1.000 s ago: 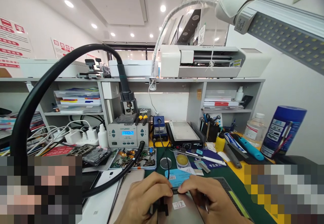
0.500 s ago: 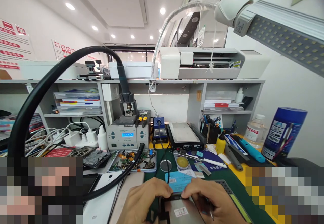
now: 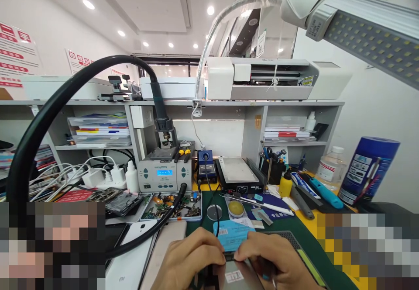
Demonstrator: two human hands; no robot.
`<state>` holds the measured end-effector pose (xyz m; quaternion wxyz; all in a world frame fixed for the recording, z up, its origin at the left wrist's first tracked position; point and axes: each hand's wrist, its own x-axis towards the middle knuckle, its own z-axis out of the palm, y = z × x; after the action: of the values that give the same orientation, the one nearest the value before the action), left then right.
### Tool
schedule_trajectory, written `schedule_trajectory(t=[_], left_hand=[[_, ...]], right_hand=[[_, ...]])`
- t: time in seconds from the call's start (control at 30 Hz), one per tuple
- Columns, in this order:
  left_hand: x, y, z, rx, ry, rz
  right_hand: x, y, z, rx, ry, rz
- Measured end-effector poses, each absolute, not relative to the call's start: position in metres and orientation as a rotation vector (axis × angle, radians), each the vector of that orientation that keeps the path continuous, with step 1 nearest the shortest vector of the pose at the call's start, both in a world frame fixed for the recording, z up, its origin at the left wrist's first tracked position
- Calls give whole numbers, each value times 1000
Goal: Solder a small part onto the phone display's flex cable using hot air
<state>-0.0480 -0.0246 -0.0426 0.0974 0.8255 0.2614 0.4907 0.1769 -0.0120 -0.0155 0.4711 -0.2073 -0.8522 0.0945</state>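
Observation:
A flat silver-backed panel (image 3: 241,269), like the back of a phone screen, lies low in front of me with a white sticker on it. My left hand (image 3: 193,257) is closed, its fingertips pressed on the panel's upper left corner and dark top edge. At the right of that edge, my right hand (image 3: 276,257) is closed too, with thumb and index finger pressing there. A thin metal tool (image 3: 274,279), only partly visible, sits within the curled right fingers. The panel's lower part is out of frame. Just beyond it lies a blue card (image 3: 231,234).
Phones (image 3: 132,255) lie at the left beneath a black hose (image 3: 140,244). Behind are a parts tray (image 3: 200,213), a hot-air station (image 3: 165,174), a soldering iron stand (image 3: 206,167) and a heating plate (image 3: 237,170). Tools and bottles stand right; a lamp (image 3: 373,32) hangs above.
My left fingertips have shifted slightly down and right, covering more of the panel's upper left corner. My right hand stays at the top edge. The view has moved slightly.

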Motion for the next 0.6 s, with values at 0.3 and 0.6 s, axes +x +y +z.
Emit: schedule_trajectory(t=[0.3, 0.6], left_hand=[[-52, -18, -44, 2523, 698, 1392], [-52, -26, -41, 2434, 746, 1372]], right_hand=[[178, -10, -17, -541, -2107, 184], [185, -18, -19, -741, -2108, 233]])
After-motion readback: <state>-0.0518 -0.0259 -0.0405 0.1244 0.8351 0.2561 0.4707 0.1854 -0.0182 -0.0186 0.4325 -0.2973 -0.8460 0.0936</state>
